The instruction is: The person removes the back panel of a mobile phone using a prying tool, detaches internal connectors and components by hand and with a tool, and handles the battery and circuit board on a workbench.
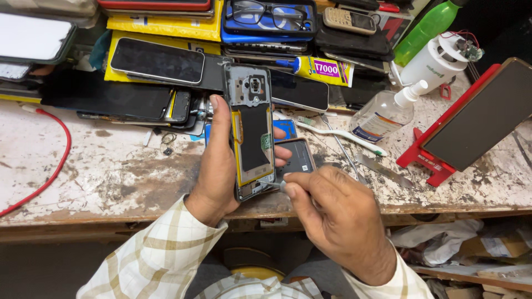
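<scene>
Workbench, worn and paint-flaked, spreads under your hands and carries most of what you see. Toward its right edge a dark tablet leans tilted on a red stand. Along the back lie stacked phones and screens, among them a dark phone lying flat on a yellow box, and a pair of glasses resting on a blue case. A clear pump bottle lies on its side just right of the centre, with a glue tube behind it and a red cable curving over the left part of the bench. Your left hand holds the opened phone upright above the bench's front edge, back cover off, thumb stretched up its left edge and fingertips wrapped round the right edge, so the grip is clamped on the frame. Your right hand sits just below and to the right, thumb and fingers pinched together on a thin metal tool whose tip touches the lower end of the phone. A loose flat battery lies on the bench behind the phone.
</scene>
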